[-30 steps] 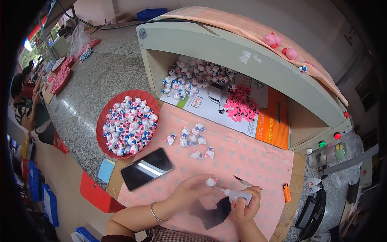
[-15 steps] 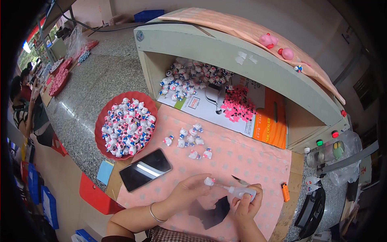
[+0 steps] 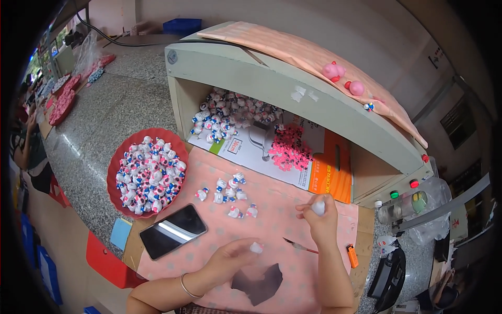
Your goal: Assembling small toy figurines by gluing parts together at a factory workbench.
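Above the pink dotted cloth, my left hand pinches a small white figurine with a pinkish top. My right hand is raised farther off to the right, its fingers curled round a white squeeze bottle; the bottle's nozzle cannot be made out. Loose white, blue and pink figurines lie on the cloth ahead of my left hand. Between my forearms rests a dark, ragged-edged sheet. A thin pointed tool lies next to my right wrist.
A red scalloped basin full of figurines stands at left, beside a black phone and blue paper pad. An arched grey cabinet ahead shelters more figurines and pink pieces. An orange lighter lies right.
My right hand has lifted the bottle up and away from the figurine, toward the cabinet. My left hand, still holding the figurine, sits slightly lower and left. The whole view has shifted somewhat.
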Demonstrator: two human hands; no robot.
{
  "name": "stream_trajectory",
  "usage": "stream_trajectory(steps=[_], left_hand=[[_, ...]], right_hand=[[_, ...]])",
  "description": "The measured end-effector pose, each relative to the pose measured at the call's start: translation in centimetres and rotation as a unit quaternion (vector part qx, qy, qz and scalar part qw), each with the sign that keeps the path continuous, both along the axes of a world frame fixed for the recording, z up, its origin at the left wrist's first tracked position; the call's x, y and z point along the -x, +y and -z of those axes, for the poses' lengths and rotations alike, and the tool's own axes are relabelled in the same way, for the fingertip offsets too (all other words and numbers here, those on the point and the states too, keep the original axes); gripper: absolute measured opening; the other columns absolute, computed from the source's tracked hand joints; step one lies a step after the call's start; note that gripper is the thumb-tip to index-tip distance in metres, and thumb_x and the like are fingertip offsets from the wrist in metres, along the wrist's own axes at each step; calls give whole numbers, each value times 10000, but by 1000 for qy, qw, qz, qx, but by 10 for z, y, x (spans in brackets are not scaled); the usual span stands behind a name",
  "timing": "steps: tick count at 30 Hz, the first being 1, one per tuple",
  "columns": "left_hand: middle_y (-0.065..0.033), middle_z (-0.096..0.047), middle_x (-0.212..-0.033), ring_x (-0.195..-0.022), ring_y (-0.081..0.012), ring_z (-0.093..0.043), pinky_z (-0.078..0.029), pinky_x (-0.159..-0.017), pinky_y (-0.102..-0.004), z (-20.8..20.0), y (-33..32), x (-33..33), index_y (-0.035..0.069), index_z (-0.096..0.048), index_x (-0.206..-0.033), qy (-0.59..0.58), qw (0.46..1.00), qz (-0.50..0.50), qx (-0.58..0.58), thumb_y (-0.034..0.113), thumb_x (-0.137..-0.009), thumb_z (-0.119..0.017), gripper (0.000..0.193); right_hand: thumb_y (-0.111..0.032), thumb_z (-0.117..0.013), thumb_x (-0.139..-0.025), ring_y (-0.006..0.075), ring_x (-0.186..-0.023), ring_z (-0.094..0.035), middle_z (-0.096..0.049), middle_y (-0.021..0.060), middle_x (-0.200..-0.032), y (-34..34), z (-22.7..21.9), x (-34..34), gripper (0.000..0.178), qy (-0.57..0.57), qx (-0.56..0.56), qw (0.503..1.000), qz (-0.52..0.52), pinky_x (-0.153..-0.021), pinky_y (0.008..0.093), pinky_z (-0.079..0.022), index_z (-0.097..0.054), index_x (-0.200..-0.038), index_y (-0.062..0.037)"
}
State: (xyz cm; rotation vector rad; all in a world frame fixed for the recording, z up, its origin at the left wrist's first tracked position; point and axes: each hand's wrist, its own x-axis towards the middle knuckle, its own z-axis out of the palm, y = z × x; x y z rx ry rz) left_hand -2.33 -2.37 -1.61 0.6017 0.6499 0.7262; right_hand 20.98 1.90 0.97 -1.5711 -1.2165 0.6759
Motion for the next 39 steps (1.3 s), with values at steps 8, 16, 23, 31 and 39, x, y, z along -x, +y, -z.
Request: stream_trajectory(steps=[8, 16, 23, 31, 39], left_hand=[[-83, -552, -1039, -921, -147, -541, -442, -806, -266, -6, 1, 10, 8, -485, -1130, -13, 999, -24, 18, 23, -805, -546, 331], [-89, -553, -1036, -934, -152, -539, -443, -811, -259, -5, 3, 13, 10, -485, -1128, 6, 999, -23, 32, 23, -804, -546, 330], [-59, -554, -1028, -930, -136, -539, -446, -769, -250, 10, -2, 8, 41, -464, -1169, 44, 999, -7, -32, 16, -817, -525, 358], [-34, -545, -1008, -906, -98, -519, -430, -772, -225, 17, -13, -13, 35, -492, -1151, 98, 983, 27, -152, 5, -801, -550, 356], [-49, -500, -1064, -958, -117, -509, -423, -809, -242, 28, -14, -20, 25, -490, -1151, 134, 958, 30, -251, -12, -804, -538, 353]], right_hand=[[-109, -569, -692, 333, -829, -540, -532, 146, -924, 94, 8, 13, 267, -404, 65, 912, -27, -729, 408, -438, -559, -949, -39], [-76, -589, -699, 326, -812, -548, -536, 140, -911, 71, 19, 11, 175, -429, 49, 900, -61, -688, 399, -449, -565, -862, -16], [-43, -530, -782, 81, -517, -504, -559, 70, -659, -14, -11, 21, 52, 108, 97, 989, -36, -446, 207, -396, -523, -790, 8], [1, -565, -768, 109, -510, -508, -538, 72, -655, -99, -7, 51, 62, 296, 185, 930, -113, -452, 222, -415, -526, -807, 28], [-56, -593, -759, 78, -534, -516, -552, 34, -652, -99, 16, 48, 76, 234, 215, 942, -112, -482, 205, -421, -554, -807, -12]])
